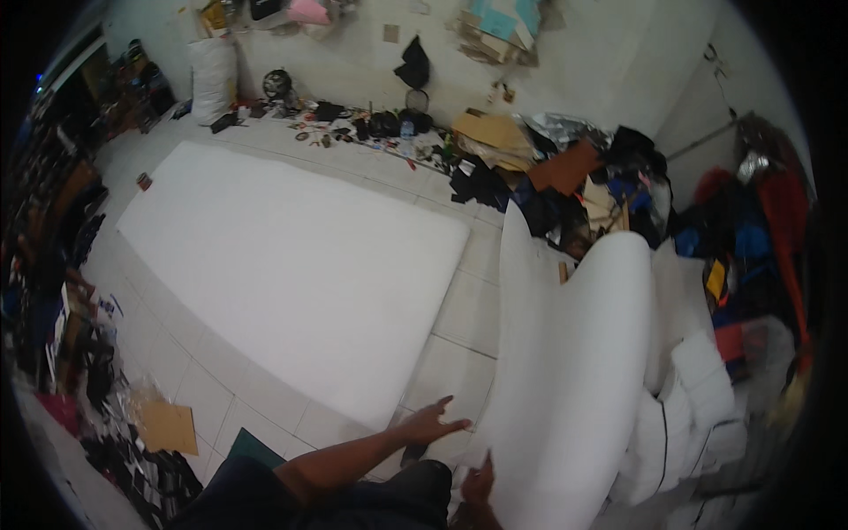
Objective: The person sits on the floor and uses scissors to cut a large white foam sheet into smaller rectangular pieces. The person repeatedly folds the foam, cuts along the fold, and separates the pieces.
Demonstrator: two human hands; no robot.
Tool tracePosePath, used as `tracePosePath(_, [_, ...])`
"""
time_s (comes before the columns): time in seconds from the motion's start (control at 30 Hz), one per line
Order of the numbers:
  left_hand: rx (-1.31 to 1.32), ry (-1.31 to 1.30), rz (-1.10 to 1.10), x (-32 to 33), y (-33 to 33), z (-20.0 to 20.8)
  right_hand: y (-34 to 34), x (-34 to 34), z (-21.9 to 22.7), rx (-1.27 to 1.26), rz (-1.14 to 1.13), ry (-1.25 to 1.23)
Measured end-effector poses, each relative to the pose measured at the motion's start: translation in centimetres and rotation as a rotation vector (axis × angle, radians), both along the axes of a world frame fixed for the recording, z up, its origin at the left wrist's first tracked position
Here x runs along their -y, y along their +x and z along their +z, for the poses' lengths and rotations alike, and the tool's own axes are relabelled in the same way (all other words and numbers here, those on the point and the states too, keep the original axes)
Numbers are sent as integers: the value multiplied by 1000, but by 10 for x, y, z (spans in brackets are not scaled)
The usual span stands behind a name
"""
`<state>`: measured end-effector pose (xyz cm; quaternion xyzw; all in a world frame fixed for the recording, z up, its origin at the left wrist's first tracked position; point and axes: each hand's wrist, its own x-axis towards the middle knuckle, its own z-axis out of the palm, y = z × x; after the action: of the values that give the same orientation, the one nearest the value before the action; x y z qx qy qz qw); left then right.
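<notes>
A large white flexible sheet (565, 353), like foam, stands curled on my right, its upper edge bent over. My left hand (430, 423) hovers just left of its near end, fingers spread and holding nothing. Close against the sheet's near left edge is my right hand (478, 483), one finger stretched upward; the other fingers are dim, and I cannot tell if they touch the sheet. Another white sheet (291, 274) lies flat on the tiled floor ahead and to the left.
White bundles tied with dark straps (680, 424) sit right of the curled sheet. Beyond it are heaped cloth and brown scraps (565, 168). A stuffed white sack (213, 79) and a fan (277, 85) stand by the far wall. A cardboard piece (170, 427) lies at near left.
</notes>
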<state>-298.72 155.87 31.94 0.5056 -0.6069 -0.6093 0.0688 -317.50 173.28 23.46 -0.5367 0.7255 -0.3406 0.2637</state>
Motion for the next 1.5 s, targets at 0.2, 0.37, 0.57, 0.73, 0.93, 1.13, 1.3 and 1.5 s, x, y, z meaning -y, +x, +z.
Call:
tracePosePath(0.2, [184, -33, -188, 8, -19, 42, 34, 30, 61, -12, 352, 587])
tracePosePath(0.37, [42, -134, -296, 7, 29, 25, 20, 62, 58, 255, 708, 312])
tracePosePath(0.57, [-102, -278, -466, -6, 107, 31, 113, 226, 118, -120, 31, 625])
tracePosePath(0.73, [-376, -80, -22, 6, 298, -26, 152, 280, 34, 128, -151, 719])
tracePosePath(0.93, [676, 84, 1027, -81, 721, -69, 202, 321, 37, 48, -245, 565])
tracePosePath(1.13, [498, -15, 1471, -169, 963, -18, 328, 392, 6, 190, -241, 543])
tracePosePath(1.3, [632, -69, 1291, -227, 1135, -64, 450, 452, 41, 242, -224, 447])
tracePosePath(1.5, [975, 305, 1112, -416, 1225, -78, 619, 496, 46, 185, -507, 444])
